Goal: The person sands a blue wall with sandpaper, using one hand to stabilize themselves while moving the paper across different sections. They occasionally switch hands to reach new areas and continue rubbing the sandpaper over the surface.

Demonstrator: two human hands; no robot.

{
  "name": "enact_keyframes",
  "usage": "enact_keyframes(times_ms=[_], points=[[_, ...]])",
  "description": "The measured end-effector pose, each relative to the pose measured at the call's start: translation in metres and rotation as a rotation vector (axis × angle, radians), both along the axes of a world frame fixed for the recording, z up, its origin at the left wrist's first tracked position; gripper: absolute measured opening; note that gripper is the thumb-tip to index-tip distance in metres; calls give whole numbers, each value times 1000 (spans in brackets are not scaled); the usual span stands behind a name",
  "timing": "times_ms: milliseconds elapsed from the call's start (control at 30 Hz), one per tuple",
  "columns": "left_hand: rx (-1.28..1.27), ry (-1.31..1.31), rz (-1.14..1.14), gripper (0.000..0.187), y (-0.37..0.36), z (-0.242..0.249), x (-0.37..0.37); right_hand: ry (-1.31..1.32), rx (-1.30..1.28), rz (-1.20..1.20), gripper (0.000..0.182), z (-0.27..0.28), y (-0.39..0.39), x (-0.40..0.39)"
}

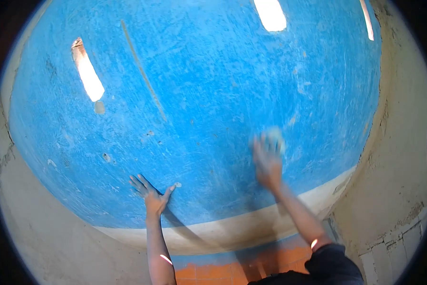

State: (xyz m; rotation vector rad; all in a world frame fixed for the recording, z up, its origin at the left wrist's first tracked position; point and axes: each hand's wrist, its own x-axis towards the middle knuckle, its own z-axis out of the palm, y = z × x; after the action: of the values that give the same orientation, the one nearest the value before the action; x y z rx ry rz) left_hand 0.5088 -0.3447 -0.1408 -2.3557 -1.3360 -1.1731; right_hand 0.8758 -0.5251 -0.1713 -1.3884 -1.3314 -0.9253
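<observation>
My left hand point(154, 200) rests against the blue painted wall point(204, 95), fingers spread and thumb out to the right near a small pale spot point(177, 185). Farther right and higher, my right hand point(269, 164) is smeared by motion over the same wall. Beneath its fingers is a pale greenish pad point(280, 141), pressed to the paint; its exact kind is too blurred to make out. Scuffs, light scratches and small chips point(107, 157) mark the blue paint around both hands.
Bright openings or light patches point(89, 76) break the wall at upper left and top right point(271, 16). A tan streak point(144, 73) runs down it. Below lie a cream band point(227, 235) and orange tiles point(208, 271). Bare grey plaster walls point(403, 133) flank both sides.
</observation>
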Motion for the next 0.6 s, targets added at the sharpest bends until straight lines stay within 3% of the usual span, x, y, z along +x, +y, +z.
enact_keyframes(times_ms=[100,200,267,367,433,533,600], points=[[-8,24,12,137,1,-4,-1,82,-254,71,61,-146,-15,-26],[0,34,16,138,2,3,-3,161,-238,82,60,-145,-22,-35],[-15,43,17,138,1,0,-1,76,-186,32,59,-80,-15,-28],[-29,57,39,140,-4,3,1,50,61,63,47,64,-6,-21],[-19,57,45,139,-1,1,1,151,168,226,44,140,-8,-22],[-34,62,58,139,1,1,1,242,174,164,43,156,-3,-19],[-44,63,59,138,1,-1,1,98,131,66,43,111,3,-21]])
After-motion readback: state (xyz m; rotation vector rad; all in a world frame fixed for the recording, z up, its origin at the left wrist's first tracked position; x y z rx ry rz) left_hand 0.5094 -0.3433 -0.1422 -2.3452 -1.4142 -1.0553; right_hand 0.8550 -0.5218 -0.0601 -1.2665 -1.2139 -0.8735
